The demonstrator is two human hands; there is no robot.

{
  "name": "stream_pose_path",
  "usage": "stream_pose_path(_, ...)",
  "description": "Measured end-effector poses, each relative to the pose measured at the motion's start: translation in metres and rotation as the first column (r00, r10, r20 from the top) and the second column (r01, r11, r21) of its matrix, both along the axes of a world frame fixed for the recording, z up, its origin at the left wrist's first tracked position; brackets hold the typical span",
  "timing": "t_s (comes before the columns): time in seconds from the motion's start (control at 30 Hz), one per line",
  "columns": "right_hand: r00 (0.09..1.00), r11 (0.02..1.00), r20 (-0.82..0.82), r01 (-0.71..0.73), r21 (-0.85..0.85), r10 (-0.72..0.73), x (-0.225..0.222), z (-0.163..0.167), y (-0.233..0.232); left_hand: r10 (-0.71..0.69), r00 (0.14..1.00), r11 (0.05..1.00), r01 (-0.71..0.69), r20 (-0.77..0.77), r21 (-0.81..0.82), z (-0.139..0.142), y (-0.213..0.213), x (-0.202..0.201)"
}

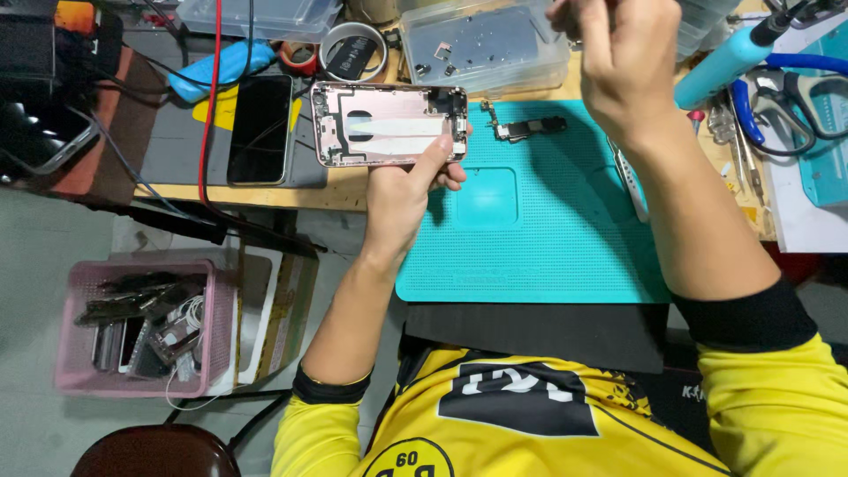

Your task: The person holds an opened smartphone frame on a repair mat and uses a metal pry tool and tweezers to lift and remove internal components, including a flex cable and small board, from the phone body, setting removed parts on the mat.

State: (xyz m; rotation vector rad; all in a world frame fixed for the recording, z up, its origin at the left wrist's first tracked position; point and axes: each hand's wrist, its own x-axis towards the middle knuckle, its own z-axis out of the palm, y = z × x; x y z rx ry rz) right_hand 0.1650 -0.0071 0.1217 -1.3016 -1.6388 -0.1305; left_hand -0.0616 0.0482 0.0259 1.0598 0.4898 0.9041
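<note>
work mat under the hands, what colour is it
Teal work mat, with a dotted texture; clearest in the head view.

Left hand (402, 190) holds pink phone housing (389, 124) at tabletop (353, 190) edge; right hand (618, 66) raised above teal mat (539, 230), near clear plastic box (486, 40).

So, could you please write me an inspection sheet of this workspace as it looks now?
Surface: teal mat on a wooden bench.
Job's things: pink phone shell, opened, no screen; small board on the mat.
Clutter: black phone, clear parts box, tape roll, scissors.
Fingers: left hand holds the shell; right hand raised over the box, grip unclear.
Cables: red cable across the bench.
Surroundings: pink basket of parts on the floor.
</note>
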Motion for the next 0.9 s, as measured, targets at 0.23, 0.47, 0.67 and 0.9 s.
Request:
stream_pose_path(0.23, 0.982, 0.974, -0.010, 0.186, -0.128, -0.189, 0.009, -0.001, -0.064, -0.054, 0.996, 0.998, 0.052, 0.069, 0.020, 0.010, -0.019, 0.015)
stream_pose_path(0.47, 0.854, 0.985, -0.495, -0.172, 0.018, 0.158, -0.006, -0.022, -0.100, -0.150, 0.989, 0.982, 0.146, 0.020, 0.117, 0.009, -0.034, 0.027)
stream_pose_path(0.67, 0.978, 0.989, -0.178, -0.085, 0.124, 0.107, -0.030, -0.029, -0.104, -0.112, 0.994, 0.984, 0.113, -0.016, 0.137, 0.006, -0.040, 0.034)
stream_pose_path(0.9, 0.983, 0.989, -0.170, -0.043, 0.143, 0.067, -0.036, -0.031, -0.099, -0.082, 0.994, 0.984, 0.093, -0.079, 0.154, 0.004, -0.042, 0.033)
